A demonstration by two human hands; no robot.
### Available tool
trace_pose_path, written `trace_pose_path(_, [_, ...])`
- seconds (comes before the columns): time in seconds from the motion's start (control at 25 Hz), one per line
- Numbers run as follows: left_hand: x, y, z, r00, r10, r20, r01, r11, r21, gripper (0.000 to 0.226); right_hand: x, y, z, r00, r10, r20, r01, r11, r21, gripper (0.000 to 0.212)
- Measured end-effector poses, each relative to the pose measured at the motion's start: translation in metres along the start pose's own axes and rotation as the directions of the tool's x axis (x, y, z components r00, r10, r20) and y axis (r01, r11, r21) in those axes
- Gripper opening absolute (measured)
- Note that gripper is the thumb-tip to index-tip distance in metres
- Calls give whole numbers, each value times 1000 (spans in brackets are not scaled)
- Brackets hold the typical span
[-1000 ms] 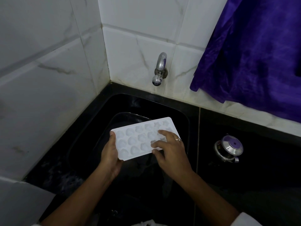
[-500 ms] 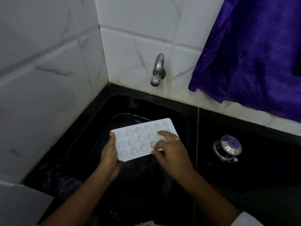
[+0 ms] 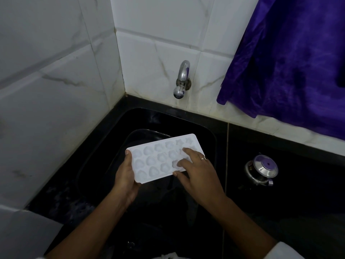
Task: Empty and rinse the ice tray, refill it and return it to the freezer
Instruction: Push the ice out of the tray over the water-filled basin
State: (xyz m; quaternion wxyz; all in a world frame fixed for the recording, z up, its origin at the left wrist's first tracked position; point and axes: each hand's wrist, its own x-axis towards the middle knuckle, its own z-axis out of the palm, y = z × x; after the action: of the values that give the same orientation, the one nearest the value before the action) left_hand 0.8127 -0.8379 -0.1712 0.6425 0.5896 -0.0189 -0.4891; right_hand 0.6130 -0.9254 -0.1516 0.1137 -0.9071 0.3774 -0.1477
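Two hands hold a white ice tray (image 3: 158, 157) above the black sink (image 3: 211, 139): the left hand (image 3: 127, 176) clamps its left end, the right hand's (image 3: 197, 174) spread fingers (image 3: 188, 152) rest on its right-side cups.

Dim, soft, cool-toned light. The white tiles (image 3: 158, 25) above the tap (image 3: 182, 79) are brightest; the black sink (image 3: 168, 116) below the tap is near-featureless shadow, where only the pale ice tray (image 3: 158, 157) reads clearly. Small highlights mark the tap. Tile joints left of the tap bow with wide-angle distortion.
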Motion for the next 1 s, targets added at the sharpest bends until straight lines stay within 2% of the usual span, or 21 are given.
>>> trace_pose_path(0.24, [0, 0, -1, 1000, 3, 2, -3, 1000, 6, 65, 2, -1, -2, 999, -33, 24, 34, 997, -68, 30])
trace_pose_path(0.4, [2, 0, -2, 1000, 5, 30, -4, 1000, -10, 67, 0, -1, -4, 1000, -21, 12, 22, 998, -56, 28])
trace_pose_path(0.64, [1, -4, 0, 1000, -17, 16, 17, 1000, -3, 65, 1, 0, -2, 986, 19, 163, -7, 997, -76, 34])
trace_pose_path(0.88, [-1, -2, 2, 1000, -1, 19, 1, 1000, -3, 61, 4, 0, -9, 995, 5, 95, -9, 999, 40, 24])
trace_pose_path(1.0, [0, -1, 3, 999, 7, 34, -6, 1000, -2, 63, 0, -2, -3, 998, -2, 61, 4, 1000, -30, 27])
